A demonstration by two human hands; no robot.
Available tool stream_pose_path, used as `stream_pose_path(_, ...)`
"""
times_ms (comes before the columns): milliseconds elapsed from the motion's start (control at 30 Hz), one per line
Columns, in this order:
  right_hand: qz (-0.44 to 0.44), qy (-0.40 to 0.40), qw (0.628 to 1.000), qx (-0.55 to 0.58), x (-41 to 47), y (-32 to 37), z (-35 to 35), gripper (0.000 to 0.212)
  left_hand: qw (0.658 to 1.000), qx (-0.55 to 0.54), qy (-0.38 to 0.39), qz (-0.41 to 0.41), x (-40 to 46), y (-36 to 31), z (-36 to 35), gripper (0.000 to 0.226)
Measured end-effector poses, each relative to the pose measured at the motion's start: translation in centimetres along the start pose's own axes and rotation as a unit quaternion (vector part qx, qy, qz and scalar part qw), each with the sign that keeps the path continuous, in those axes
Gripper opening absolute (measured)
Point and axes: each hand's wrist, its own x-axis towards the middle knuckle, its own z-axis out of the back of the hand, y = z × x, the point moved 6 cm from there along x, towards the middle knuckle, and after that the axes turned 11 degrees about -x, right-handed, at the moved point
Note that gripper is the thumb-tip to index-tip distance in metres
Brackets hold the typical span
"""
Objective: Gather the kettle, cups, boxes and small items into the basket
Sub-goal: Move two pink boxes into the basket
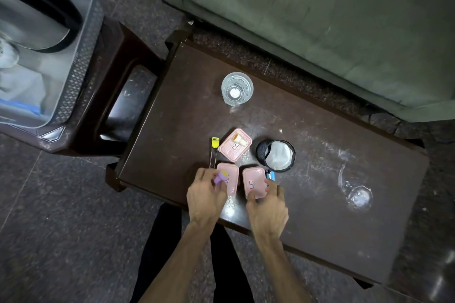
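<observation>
Three pink boxes lie on the dark table (320,179). My left hand (205,197) pinches a small purple and yellow item (219,177) over the left pink box (230,181). My right hand (268,204) grips the right pink box (253,181), thumb at its near edge and fingers at its right side. The third pink box (235,147) sits behind them with a small cream item (239,139) on its lid. A clear glass (237,88) stands further back. The grey basket (83,39) at far left holds the steel kettle (29,19).
A black mesh cup (275,155) with white paper inside stands right of the boxes. A yellow-handled tool (214,151) lies left of them, a blue item (270,175) by my right fingers. The basket rests on a brown stool (118,76). A green sofa (320,19) lies beyond the table.
</observation>
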Motion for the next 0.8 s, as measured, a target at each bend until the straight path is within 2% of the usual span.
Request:
stream_pose_path(100,-0.007,0.007,1.000,-0.025,0.5,0.0,-0.1,0.060,0.998,-0.021,-0.053,0.021,1.9,0.7,1.6,0.014)
stream_pose_path(233,-0.018,0.022,0.999,-0.030,0.9,0.1,-0.4,0.062,0.999,-0.018,-0.015,0.039,4.6,1.4,1.8,0.023)
stream_pose_path(333,-0.046,0.034,0.998,-0.013,0.9,0.0,-0.5,0.055,0.999,-0.033,-0.017,0.037,4.5,1.7,2.0,0.029)
stream_pose_path(433,-0.060,0.030,0.998,0.015,0.8,0.0,-0.5,0.037,0.995,-0.066,-0.026,0.069,2.9,2.4,2.0,0.022)
stream_pose_path(567,-0.075,0.023,0.995,0.066,0.6,0.1,-0.6,0.023,0.984,-0.116,0.064,0.120,0.7,3.7,-0.2,0.012)
stream_pose_path(633,-0.084,0.023,0.992,0.091,0.6,-0.1,-0.7,0.017,0.983,-0.124,0.072,0.119,0.1,3.9,-0.7,0.008)
stream_pose_path(800,-0.094,0.028,0.990,0.105,0.3,-0.6,-0.5,0.014,0.982,-0.111,0.085,0.127,-0.1,4.3,-0.5,0.021)
